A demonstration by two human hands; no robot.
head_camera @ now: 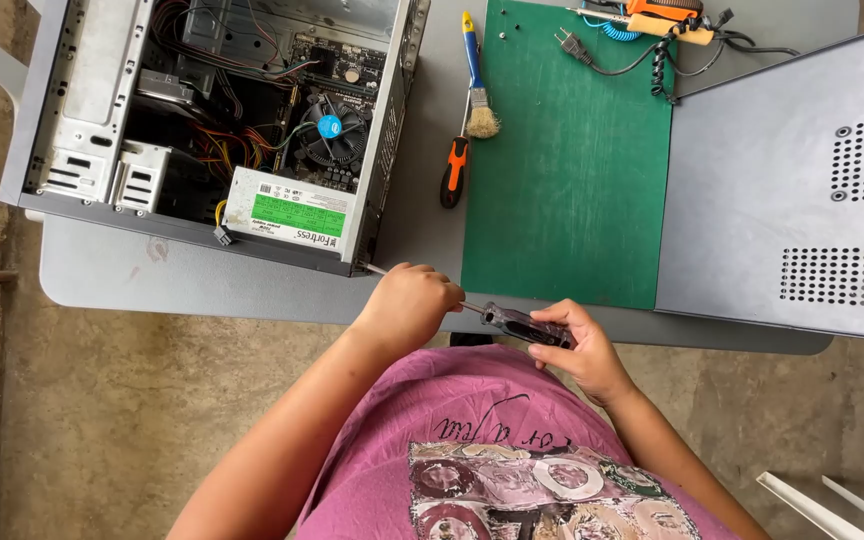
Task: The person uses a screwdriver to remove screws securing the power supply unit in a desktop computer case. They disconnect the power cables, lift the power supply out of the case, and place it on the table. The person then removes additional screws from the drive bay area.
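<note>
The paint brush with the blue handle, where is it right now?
In the head view, the brush lies on the grey table between the open computer case and the green mat, just above the orange-handled screwdriver.

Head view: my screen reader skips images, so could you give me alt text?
A person's right hand holds a dark-handled screwdriver while the left hand steadies its shaft at the corner of an open computer case on a grey table.

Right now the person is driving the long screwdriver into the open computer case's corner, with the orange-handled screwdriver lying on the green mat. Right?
Not quite. In the head view the orange-handled screwdriver lies on the grey table, beside the green mat. The long screwdriver does point at the computer case corner.
</note>
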